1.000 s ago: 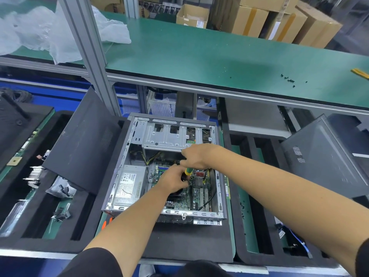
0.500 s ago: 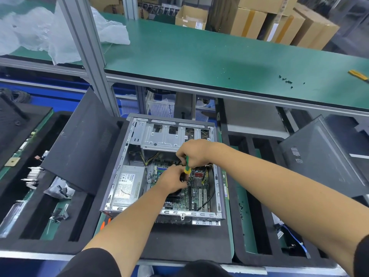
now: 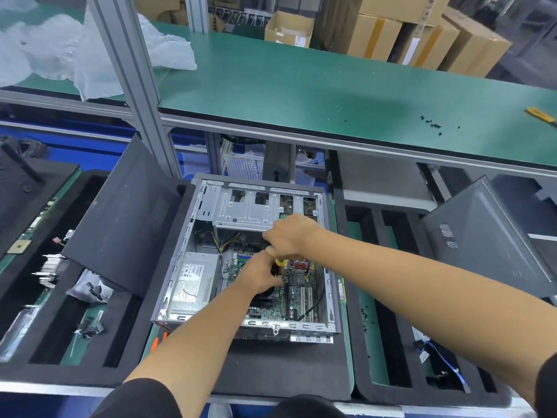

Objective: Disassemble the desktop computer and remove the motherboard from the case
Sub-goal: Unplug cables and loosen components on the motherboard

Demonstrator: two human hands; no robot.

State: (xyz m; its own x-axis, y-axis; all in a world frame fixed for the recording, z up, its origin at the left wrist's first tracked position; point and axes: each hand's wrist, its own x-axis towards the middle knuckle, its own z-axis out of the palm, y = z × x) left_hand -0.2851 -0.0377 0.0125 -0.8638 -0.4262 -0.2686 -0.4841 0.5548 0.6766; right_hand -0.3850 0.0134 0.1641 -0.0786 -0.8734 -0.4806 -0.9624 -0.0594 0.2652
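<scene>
An open desktop case (image 3: 180, 267) lies on its side on black foam in front of me. Inside it sit the green motherboard (image 3: 298, 294), a silver power supply (image 3: 191, 282) at the left and a metal drive cage (image 3: 247, 209) at the back. My right hand (image 3: 289, 236) grips the yellow-green handle of a screwdriver (image 3: 279, 262) held upright over the board. Just below it, my left hand (image 3: 260, 273) curls around the lower, dark part of the screwdriver. The tip is hidden behind my hands.
A black side panel (image 3: 126, 218) leans at the case's left, another panel (image 3: 482, 236) at the right. Foam trays (image 3: 45, 327) hold small parts. Loose black screws (image 3: 434, 125) and a yellow tool (image 3: 539, 114) lie on the green shelf, with plastic wrap (image 3: 60, 49) and cardboard boxes (image 3: 422, 34) behind.
My right hand has risen slightly on the screwdriver handle and shifted a little toward the drive cage. The left hand stays at the shaft over the motherboard.
</scene>
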